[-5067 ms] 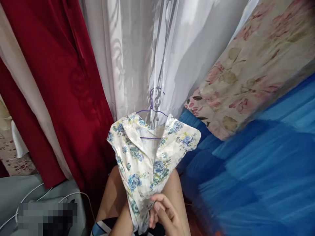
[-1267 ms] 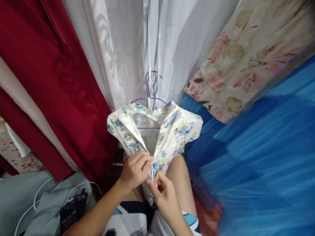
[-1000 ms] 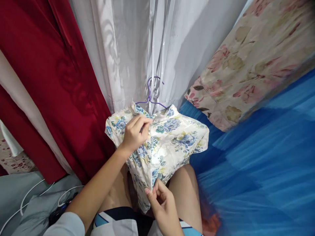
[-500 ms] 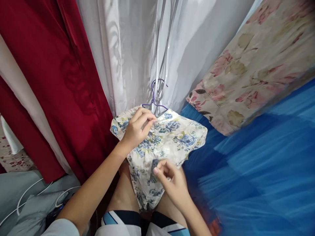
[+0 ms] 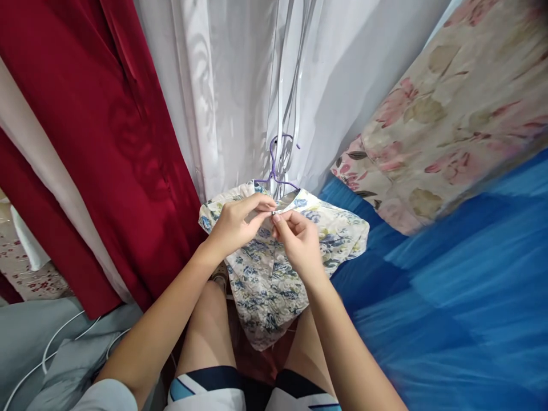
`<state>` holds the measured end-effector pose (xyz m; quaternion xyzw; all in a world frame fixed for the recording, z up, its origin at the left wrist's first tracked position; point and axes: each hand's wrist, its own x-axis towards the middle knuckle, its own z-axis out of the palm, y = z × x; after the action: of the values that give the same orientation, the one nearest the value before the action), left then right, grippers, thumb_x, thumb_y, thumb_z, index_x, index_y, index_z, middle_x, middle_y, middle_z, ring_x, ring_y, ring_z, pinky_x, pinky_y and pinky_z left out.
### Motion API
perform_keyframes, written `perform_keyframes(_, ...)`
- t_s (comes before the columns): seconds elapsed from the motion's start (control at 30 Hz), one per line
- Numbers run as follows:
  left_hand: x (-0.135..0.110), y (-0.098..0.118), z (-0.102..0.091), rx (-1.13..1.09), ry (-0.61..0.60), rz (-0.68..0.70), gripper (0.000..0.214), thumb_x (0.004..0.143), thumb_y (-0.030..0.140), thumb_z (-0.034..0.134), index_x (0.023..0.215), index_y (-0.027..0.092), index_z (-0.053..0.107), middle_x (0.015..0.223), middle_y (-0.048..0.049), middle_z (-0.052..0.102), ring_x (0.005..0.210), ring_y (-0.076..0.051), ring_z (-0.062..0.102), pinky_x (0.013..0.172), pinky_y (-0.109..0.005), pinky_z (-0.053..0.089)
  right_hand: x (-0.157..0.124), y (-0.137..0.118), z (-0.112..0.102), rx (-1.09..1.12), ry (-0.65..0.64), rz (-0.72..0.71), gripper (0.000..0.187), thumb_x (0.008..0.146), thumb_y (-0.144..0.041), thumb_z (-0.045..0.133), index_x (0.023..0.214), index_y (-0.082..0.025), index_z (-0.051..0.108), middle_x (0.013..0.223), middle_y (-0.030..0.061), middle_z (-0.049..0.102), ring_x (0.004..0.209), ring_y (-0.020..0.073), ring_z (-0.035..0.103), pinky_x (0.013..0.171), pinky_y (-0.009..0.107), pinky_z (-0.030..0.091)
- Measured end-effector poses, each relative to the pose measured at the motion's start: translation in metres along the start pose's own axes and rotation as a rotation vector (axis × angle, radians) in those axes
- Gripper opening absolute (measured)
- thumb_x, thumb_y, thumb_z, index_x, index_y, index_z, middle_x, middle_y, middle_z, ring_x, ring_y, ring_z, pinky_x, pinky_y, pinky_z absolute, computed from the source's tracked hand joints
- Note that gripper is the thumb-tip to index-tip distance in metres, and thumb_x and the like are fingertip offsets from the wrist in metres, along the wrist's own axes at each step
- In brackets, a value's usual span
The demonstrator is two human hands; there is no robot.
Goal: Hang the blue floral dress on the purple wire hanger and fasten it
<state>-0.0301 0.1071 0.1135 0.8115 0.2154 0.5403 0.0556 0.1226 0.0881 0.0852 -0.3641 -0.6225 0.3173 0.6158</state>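
Note:
A small white garment with blue flowers (image 5: 274,274) hangs on a purple wire hanger (image 5: 276,171) in front of me, above my knees. Both my hands meet at its collar, just below the hanger hook. My left hand (image 5: 237,225) pinches the left edge of the neck opening. My right hand (image 5: 297,240) pinches the right edge against it, with a small fastener between the fingertips. The garment's front is closed and its hem hangs loose between my legs.
A white sheer curtain (image 5: 240,91) hangs behind the hanger, with a dark red curtain (image 5: 94,131) to the left. A floral mattress (image 5: 449,114) leans at the right over blue bedding (image 5: 449,297). White cables (image 5: 55,354) lie on grey cloth at lower left.
My right hand rose from the garment's lower front to the collar and met my left hand there. The open front has been drawn closed.

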Motion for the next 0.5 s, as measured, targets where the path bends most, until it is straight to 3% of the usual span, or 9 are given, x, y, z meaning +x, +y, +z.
perform_keyframes(0.1,0.007,0.000,-0.002,0.095,0.066,0.055,0.020,0.088,0.003,0.058,0.096,0.020,0.062,0.091,0.0002,0.070,0.087,-0.012,0.068,0.081,-0.024,0.054,-0.001,0.022,0.002,-0.204,0.137,-0.050,0.028,0.090,-0.037,0.058,0.069,-0.020,0.051,0.058,-0.0036,0.047,0.053,0.0117,0.040,0.051,0.025,0.029)
perform_keyframes(0.2,0.015,-0.014,-0.020,0.161,0.302,0.042,0.015,0.088,0.006,0.057,0.092,0.020,0.060,0.091,-0.0006,0.067,0.091,-0.014,0.067,0.084,-0.027,0.053,-0.009,0.042,-0.003,-0.327,0.151,0.020,0.030,0.089,-0.037,0.057,0.065,-0.020,0.050,0.054,-0.0045,0.043,0.050,0.0117,0.037,0.049,0.026,0.026)
perform_keyframes(0.3,0.010,-0.056,-0.051,0.165,0.520,-0.049,0.010,0.087,0.012,0.058,0.094,0.019,0.058,0.092,-0.0015,0.063,0.093,-0.016,0.066,0.086,-0.029,0.053,-0.027,0.050,-0.010,-0.327,0.088,0.095,0.033,0.089,-0.038,0.056,0.063,-0.021,0.046,0.053,-0.0054,0.040,0.050,0.0112,0.036,0.050,0.025,0.027)
perform_keyframes(0.4,-0.019,-0.113,-0.072,0.147,0.552,-0.227,0.010,0.084,0.018,0.061,0.092,0.018,0.055,0.087,-0.0016,0.062,0.087,-0.015,0.066,0.079,-0.026,0.052,-0.046,0.046,-0.010,-0.295,0.042,0.121,0.034,0.090,-0.037,0.056,0.063,-0.021,0.044,0.055,-0.0057,0.040,0.051,0.0110,0.036,0.052,0.025,0.028)
perform_keyframes(0.5,-0.058,-0.158,-0.069,0.235,0.526,-0.513,0.003,0.085,0.020,0.054,0.085,0.018,0.052,0.081,-0.0014,0.060,0.078,-0.014,0.063,0.073,-0.023,0.051,-0.058,0.040,-0.005,-0.286,-0.034,0.149,0.032,0.091,-0.036,0.056,0.065,-0.021,0.044,0.055,-0.0057,0.040,0.052,0.0114,0.038,0.053,0.024,0.029)
